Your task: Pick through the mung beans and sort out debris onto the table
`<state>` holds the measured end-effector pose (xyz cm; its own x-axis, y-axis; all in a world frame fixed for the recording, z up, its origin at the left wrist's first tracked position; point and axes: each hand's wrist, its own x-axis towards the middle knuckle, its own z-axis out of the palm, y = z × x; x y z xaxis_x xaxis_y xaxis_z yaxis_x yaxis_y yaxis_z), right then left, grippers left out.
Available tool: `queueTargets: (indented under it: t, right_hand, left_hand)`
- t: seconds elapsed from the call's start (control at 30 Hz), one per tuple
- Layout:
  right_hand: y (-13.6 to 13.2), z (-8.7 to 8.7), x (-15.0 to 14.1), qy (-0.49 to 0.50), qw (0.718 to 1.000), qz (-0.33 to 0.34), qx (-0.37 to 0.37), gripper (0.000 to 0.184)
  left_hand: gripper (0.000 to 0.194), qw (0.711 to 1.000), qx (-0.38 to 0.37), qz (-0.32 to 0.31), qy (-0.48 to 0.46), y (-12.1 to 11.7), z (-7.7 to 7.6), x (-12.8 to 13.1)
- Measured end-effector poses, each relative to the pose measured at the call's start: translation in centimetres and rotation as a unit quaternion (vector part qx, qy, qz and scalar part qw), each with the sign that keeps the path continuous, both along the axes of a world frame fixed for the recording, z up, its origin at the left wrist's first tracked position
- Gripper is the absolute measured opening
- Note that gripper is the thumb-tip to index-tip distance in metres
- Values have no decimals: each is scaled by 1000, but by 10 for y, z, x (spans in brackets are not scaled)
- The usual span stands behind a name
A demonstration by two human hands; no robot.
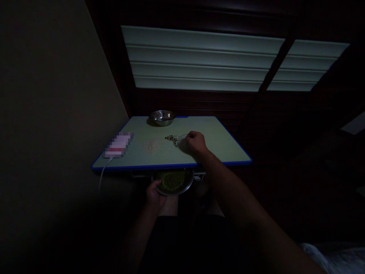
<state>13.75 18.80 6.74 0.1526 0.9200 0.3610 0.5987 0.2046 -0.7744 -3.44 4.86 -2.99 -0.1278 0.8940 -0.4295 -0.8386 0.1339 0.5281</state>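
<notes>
My left hand (154,195) grips the rim of a metal bowl (188,186) below the table's front edge, thumb over the rim. Small green beans (172,179) lie in that bowl. Over the table, my right hand (196,141) is closed on a clear, round-edged piece (181,141) whose exact kind I cannot make out. Just left of this piece is a scatter of dark beans (172,139) on the tabletop. Farther left lies a patch of pale grains (151,145).
The light table (222,142) has a blue edge. A shiny steel bowl (162,118) stands at its back left. At the left lies a blurred phone-like thing (119,144) with a white cable (102,173) hanging down. A wall and dark slatted doors border the table.
</notes>
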Motion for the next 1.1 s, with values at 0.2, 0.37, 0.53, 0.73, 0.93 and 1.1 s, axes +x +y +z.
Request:
queueTargets:
  t: [0.2,0.37,0.53,0.73,0.93,1.1]
  right_hand:
    - [0,-2,0,9,1000,19,4,13]
    - [1,-3,0,26,999,36,-1,13]
    - [-1,-1,0,38,999,35,-4,14]
    - [-2,0,0,28,999,22,-1,13]
    - [-1,-1,1,21,1000,13,8,15]
    - [0,-2,1,28,999,15,-6,15]
  left_hand:
    - [45,1000,7,2,-2,-1,4,1]
    - [44,1000,2,0,-4,-1,3,1]
    - [45,1000,-6,7,-4,0,2,1]
    - [44,1000,3,9,-10,0,2,1]
    - [44,1000,23,-6,-14,0,-2,-1]
    - [46,1000,10,9,-11,1,-3,-1]
